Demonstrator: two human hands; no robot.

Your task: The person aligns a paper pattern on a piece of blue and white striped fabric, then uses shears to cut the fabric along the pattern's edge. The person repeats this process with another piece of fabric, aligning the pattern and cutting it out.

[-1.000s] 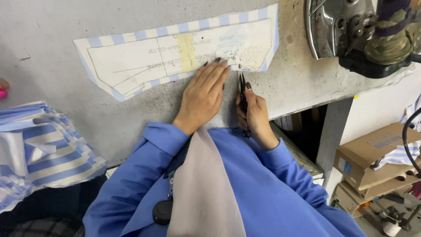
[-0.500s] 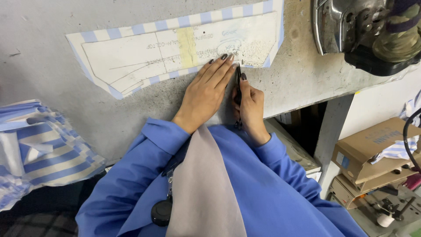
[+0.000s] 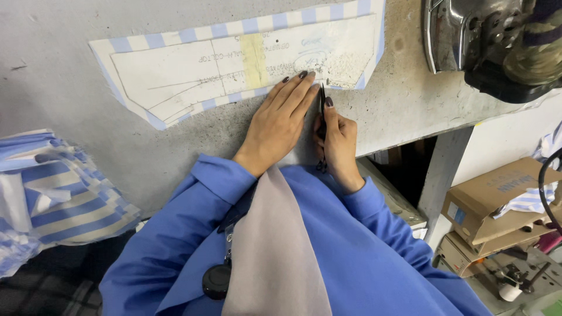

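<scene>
**A:** Where are your hands right now?

**B:** Your left hand (image 3: 280, 126) lies flat on the grey, speckled work surface (image 3: 70, 70), fingers spread a little, the dark-painted fingertips (image 3: 303, 75) touching the lower edge of the white paper pattern piece (image 3: 234, 61). That pattern lies on top of a long blue-and-white striped fabric piece (image 3: 175, 36), whose stripes show as a border all round it.

**A:** And the right?

**B:** Your right hand (image 3: 338, 140) sits just beside the left, its grip closed around small black scissors (image 3: 321, 111). The forefinger runs along the tool and the blades point up toward the pattern's lower edge, near its right end. Whether the blades are parted, I cannot tell.

**A:** Any markings on the pattern?

**B:** A pale yellow strip (image 3: 254, 58) crosses it upright near the middle, and there are faint drawn lines and handwriting.

**A:** What else is around you?

**B:** A stack of blue-and-white striped cloth (image 3: 52, 199) lies at the left. A metal iron (image 3: 497, 41) rests at the surface's upper right corner. Low at the right stand brown cardboard boxes (image 3: 497, 199), the top one bearing a small blue label, with striped cloth draped on it.
</scene>
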